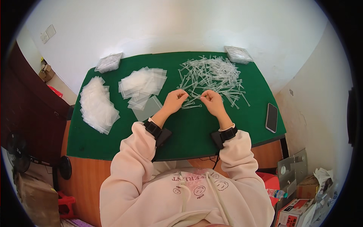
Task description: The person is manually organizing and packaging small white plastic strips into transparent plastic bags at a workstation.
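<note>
Left hand (175, 100) pinched on thin clear plastic sticks (211, 75), right hand (211, 101) likewise | sticks heaped far right on green table (189, 128) | judged light, springy, slippery; best gripped mid-shaft | clear bags (141, 85) left.

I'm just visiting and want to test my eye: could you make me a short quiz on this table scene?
1. True or false: the phone lies at the table's right edge.
2. What lies nearest both hands: A) clear plastic sticks, B) the stack of clear bags, C) the phone?
3. What colour is the table cover?

Key: 1 true. 2 A; the left hand and right hand each pinch at the sticks. 3 green.
</note>
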Demonstrator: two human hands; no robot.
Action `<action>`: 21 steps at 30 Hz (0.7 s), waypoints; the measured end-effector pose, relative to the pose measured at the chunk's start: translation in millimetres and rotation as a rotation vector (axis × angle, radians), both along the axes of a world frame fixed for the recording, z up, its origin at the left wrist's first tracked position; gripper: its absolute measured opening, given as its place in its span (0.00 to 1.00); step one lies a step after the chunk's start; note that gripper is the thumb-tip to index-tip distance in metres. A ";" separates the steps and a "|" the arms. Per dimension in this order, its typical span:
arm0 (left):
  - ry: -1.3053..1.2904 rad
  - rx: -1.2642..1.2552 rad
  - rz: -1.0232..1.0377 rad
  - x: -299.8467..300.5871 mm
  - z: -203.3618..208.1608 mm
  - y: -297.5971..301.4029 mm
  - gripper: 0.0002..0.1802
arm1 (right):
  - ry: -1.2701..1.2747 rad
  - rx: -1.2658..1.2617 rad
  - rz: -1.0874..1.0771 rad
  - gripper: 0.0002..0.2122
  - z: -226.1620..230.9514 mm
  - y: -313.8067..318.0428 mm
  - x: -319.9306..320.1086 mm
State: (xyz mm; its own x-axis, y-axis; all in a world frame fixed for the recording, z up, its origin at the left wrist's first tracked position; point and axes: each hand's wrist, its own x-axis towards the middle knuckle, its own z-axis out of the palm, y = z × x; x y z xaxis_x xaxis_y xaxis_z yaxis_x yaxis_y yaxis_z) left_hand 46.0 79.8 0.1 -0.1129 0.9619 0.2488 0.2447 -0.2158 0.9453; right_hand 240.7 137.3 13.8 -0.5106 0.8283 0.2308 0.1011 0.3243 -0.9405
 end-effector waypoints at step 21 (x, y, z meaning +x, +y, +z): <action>0.174 0.075 -0.036 0.5 21.9 18.9 0.08 | -0.258 0.038 0.212 0.04 7.3 5.1 11.6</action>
